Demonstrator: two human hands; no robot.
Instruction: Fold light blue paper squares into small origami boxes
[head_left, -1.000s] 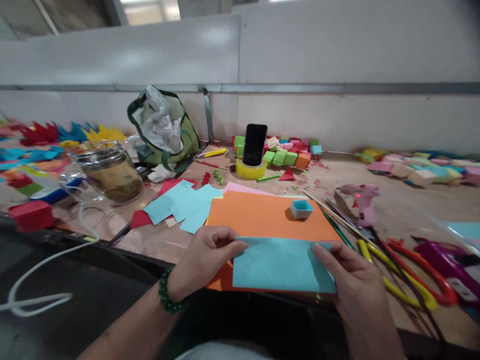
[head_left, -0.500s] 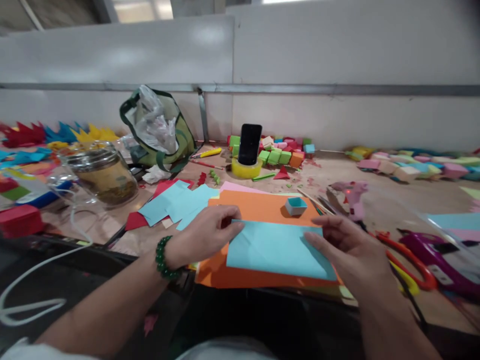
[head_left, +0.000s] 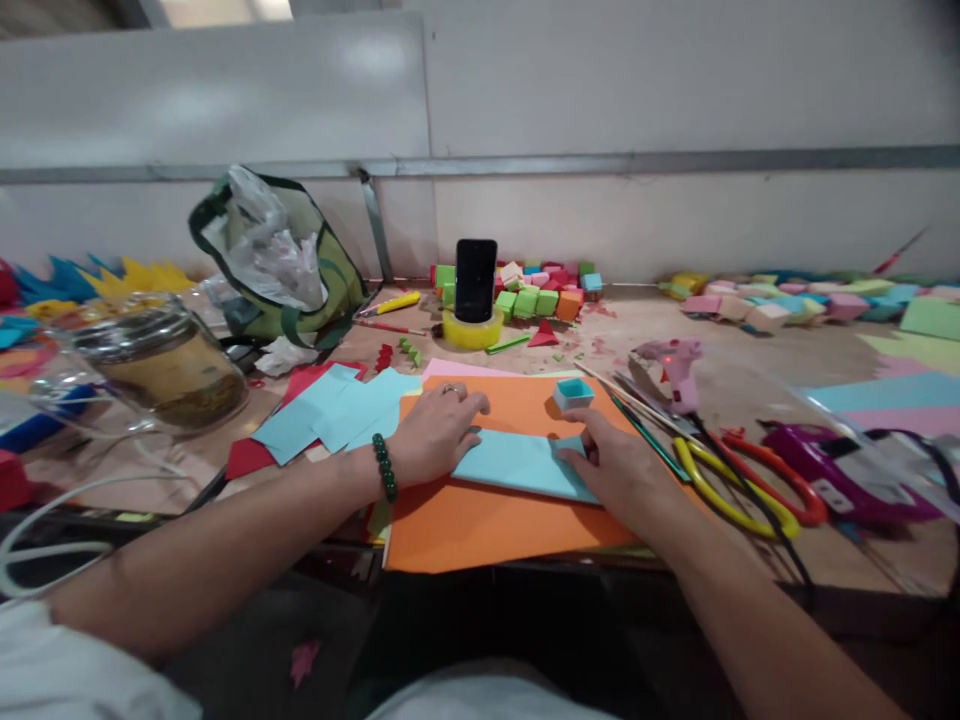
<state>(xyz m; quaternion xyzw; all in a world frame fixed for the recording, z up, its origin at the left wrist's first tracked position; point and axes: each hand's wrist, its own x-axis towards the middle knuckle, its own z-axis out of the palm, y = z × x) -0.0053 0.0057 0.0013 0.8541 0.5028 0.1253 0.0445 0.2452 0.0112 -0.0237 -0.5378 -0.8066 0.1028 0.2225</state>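
A folded light blue paper (head_left: 525, 463) lies as a narrow strip on the orange sheet (head_left: 480, 530). My left hand (head_left: 439, 430), with a green bead bracelet, is at the strip's left end, its fingers curled and its thumb on the paper. At the right end my right hand (head_left: 611, 460) pinches the paper's edge between thumb and fingers. Just beyond the strip stands a small open blue paper box (head_left: 574, 395) on the orange sheet.
Light blue sheets (head_left: 300, 412) lie left of the orange sheet. A phone (head_left: 475, 280) stands in yellow tape (head_left: 472, 328) behind. Scissors (head_left: 731, 495), a pink glue gun (head_left: 679, 372) and a purple tool (head_left: 847, 470) are rightward. A glass jar (head_left: 161, 360) stands left.
The light blue paper has gone from a wide sheet to a narrower folded strip, now lower on the orange sheet. Both hands have come closer together. The view has shifted right.
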